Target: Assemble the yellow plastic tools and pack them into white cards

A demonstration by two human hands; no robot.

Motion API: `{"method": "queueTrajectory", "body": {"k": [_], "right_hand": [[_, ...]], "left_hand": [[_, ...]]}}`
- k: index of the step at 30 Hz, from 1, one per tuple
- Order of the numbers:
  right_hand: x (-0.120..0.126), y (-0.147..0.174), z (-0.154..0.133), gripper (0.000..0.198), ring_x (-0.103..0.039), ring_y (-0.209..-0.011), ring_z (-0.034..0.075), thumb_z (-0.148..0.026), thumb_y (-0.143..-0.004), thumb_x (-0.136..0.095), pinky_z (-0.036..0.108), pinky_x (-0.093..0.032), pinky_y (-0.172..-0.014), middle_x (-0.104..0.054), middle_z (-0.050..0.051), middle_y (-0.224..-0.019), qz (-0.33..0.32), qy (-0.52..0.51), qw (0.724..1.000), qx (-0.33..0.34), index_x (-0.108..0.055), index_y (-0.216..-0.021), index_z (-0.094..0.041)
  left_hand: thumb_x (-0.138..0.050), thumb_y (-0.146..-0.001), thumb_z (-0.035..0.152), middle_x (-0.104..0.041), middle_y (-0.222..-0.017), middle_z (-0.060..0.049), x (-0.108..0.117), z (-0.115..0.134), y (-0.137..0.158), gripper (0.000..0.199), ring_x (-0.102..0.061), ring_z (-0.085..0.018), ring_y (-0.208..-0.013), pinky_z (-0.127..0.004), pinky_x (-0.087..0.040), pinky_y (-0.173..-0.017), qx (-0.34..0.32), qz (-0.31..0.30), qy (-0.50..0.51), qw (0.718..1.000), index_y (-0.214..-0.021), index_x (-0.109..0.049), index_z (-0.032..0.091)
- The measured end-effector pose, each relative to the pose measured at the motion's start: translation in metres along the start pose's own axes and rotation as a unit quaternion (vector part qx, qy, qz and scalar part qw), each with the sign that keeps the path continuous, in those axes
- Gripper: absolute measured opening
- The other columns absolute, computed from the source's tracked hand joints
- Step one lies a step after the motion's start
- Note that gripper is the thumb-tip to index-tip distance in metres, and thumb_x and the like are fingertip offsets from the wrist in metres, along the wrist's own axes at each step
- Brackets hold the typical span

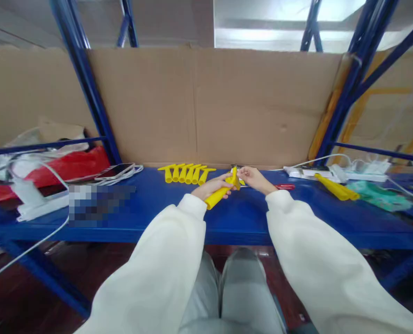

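Left hand (211,186) grips a handle (214,199), likely steadying it for the right hand (257,179), fingers bunched, hold unclear; more handles (182,175) line the worktop's (157,208) back edge

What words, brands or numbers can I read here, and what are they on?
No text reads clearly.
Right-hand cardboard: dark marks, perhaps letters, too blurred and cut off to read.
Yellow piece in the left hand: no readable lettering.
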State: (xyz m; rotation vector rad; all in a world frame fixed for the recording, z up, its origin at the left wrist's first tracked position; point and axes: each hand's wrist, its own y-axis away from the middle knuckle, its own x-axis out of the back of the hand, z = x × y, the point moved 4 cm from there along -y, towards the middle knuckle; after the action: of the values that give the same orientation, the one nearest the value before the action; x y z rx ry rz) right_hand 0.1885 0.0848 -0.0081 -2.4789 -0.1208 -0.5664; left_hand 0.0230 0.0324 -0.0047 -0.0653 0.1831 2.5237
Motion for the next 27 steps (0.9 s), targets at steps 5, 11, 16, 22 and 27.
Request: {"method": "queueTrajectory", "body": {"k": [5, 11, 16, 22, 27], "right_hand": [[-0.002, 0.002, -0.006, 0.041, -0.053, -0.068, 0.016, -0.061, -0.071, -0.066, 0.031, -0.046, -0.067, -0.058, 0.000, -0.069, 0.009, 0.010, 1.000, 0.014, -0.054, -0.073, -0.022], [-0.001, 0.004, -0.004, 0.050, -0.052, -0.065, 0.014, -0.067, -0.064, -0.070, 0.027, -0.044, -0.058, -0.054, -0.002, -0.067, 0.019, -0.009, 1.000, -0.005, -0.052, -0.074, -0.022], [0.001, 0.005, -0.002, 0.060, -0.049, -0.060, 0.012, -0.075, -0.058, -0.070, 0.024, -0.039, -0.051, -0.051, -0.004, -0.063, 0.020, -0.030, 0.999, -0.027, -0.050, -0.075, -0.022], [0.003, 0.008, -0.004, 0.067, -0.048, -0.056, 0.012, -0.084, -0.053, -0.068, 0.023, -0.035, -0.047, -0.049, -0.005, -0.058, 0.023, -0.032, 0.998, -0.046, -0.046, -0.071, -0.023], [0.003, 0.010, -0.007, 0.071, -0.046, -0.054, 0.012, -0.092, -0.052, -0.060, 0.024, -0.034, -0.047, -0.046, -0.005, -0.053, 0.020, 0.005, 0.998, -0.056, -0.046, -0.067, -0.024]], "left_hand": [[-0.050, -0.086, -0.001, -0.064, -0.079, -0.002, 0.005, -0.001, -0.002, 0.074, -0.053, -0.008, -0.051, -0.016, -0.041, -0.047, 0.005, 0.000, 0.005, 1.000, -0.154, -0.031, 0.021], [-0.055, -0.085, 0.002, -0.064, -0.082, -0.003, 0.008, -0.003, -0.004, 0.075, -0.054, -0.009, -0.053, -0.017, -0.042, -0.047, -0.005, -0.014, 0.008, 1.000, -0.153, -0.033, 0.022], [-0.056, -0.085, 0.002, -0.064, -0.083, -0.003, 0.008, -0.001, -0.002, 0.077, -0.053, -0.009, -0.051, -0.017, -0.041, -0.046, -0.011, -0.026, 0.013, 1.000, -0.155, -0.032, 0.023], [-0.049, -0.088, 0.000, -0.062, -0.080, -0.003, 0.002, 0.004, 0.005, 0.074, -0.052, -0.008, -0.048, -0.016, -0.038, -0.041, -0.010, -0.020, 0.023, 0.999, -0.155, -0.031, 0.022], [-0.048, -0.089, 0.000, -0.061, -0.078, -0.002, 0.000, 0.005, 0.006, 0.073, -0.052, -0.008, -0.048, -0.015, -0.037, -0.040, -0.007, -0.023, 0.032, 0.999, -0.155, -0.029, 0.023]]}}
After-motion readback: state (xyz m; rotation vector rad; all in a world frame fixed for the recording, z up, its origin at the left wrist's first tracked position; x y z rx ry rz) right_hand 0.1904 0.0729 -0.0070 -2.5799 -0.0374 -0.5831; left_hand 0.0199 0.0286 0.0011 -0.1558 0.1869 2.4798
